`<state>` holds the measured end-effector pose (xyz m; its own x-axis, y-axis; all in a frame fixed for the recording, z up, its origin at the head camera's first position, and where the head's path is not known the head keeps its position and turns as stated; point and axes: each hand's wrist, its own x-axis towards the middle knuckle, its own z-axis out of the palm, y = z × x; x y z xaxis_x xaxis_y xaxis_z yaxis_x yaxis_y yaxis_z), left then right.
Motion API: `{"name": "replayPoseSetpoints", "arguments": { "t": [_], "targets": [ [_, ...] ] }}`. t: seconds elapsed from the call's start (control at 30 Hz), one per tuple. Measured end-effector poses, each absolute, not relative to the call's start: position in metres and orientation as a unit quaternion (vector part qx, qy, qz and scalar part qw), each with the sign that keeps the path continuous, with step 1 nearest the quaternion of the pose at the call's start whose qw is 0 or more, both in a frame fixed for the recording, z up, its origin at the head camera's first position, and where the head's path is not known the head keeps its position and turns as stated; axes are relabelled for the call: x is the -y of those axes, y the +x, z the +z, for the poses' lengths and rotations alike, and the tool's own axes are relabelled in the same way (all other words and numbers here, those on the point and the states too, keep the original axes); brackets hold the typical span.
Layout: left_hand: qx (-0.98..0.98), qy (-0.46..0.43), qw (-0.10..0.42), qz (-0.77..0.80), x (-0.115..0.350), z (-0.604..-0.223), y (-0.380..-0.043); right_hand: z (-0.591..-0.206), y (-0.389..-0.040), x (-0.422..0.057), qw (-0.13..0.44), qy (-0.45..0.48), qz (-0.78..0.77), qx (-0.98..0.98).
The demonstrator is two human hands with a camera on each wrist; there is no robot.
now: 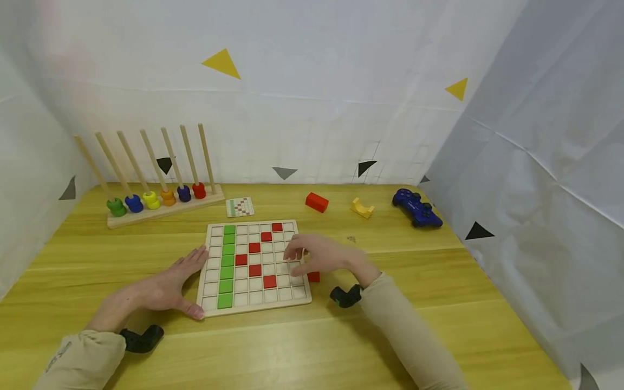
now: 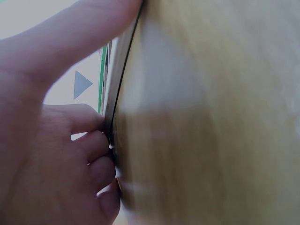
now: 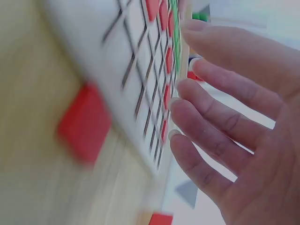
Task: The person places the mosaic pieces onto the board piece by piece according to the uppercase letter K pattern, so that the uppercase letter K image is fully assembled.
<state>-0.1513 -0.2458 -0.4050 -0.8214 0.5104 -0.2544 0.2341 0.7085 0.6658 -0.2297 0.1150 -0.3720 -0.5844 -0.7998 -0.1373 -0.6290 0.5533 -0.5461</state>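
Note:
A square wooden grid board [image 1: 241, 298] lies on the table, with a column of green tiles [image 1: 226, 260] and several red tiles [image 1: 255, 247] in its cells. My left hand [image 1: 163, 284] rests at the board's left edge, thumb near the lower left corner and fingers spread along the side. Above the right part of the board hovers my right hand [image 1: 324, 253], its fingers loosely bent. Nothing shows between those fingers [image 3: 211, 126] in the right wrist view. Beside the board's right edge a loose red tile [image 3: 86, 124] lies on the table, partly hidden by the right hand in the head view.
Behind the board lies a small pattern card [image 1: 240, 207]. A wooden peg rack [image 1: 166, 208] with coloured beads stands back left. Further right are a red block [image 1: 317, 202], a yellow arch-shaped block [image 1: 362, 208] and a blue game controller [image 1: 416, 208]. White sheets hang around the table.

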Motion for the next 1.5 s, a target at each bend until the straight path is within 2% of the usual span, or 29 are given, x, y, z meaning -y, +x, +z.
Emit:
{"name": "replayPoseSetpoints", "arguments": {
  "t": [0.3, 0.5, 1.03, 1.5],
  "targets": [
    [-0.897, 0.211, 0.215, 0.323, 0.246, -0.405, -0.151, -0.379, -0.240, -0.170, 0.175, -0.395, -0.220, -0.875],
    [-0.897, 0.214, 0.210, 0.324, 0.247, -0.406, -0.151, -0.382, -0.240, -0.188, 0.177, -0.381, -0.225, -0.879],
    [-0.900, 0.209, 0.211, 0.319, 0.247, -0.407, -0.151, -0.392, -0.235, -0.175, 0.193, -0.383, -0.189, -0.883],
    [-0.902, 0.205, 0.213, 0.315, 0.246, -0.406, -0.151, -0.393, -0.233, -0.171, 0.177, -0.394, -0.193, -0.881]
  ]
}}
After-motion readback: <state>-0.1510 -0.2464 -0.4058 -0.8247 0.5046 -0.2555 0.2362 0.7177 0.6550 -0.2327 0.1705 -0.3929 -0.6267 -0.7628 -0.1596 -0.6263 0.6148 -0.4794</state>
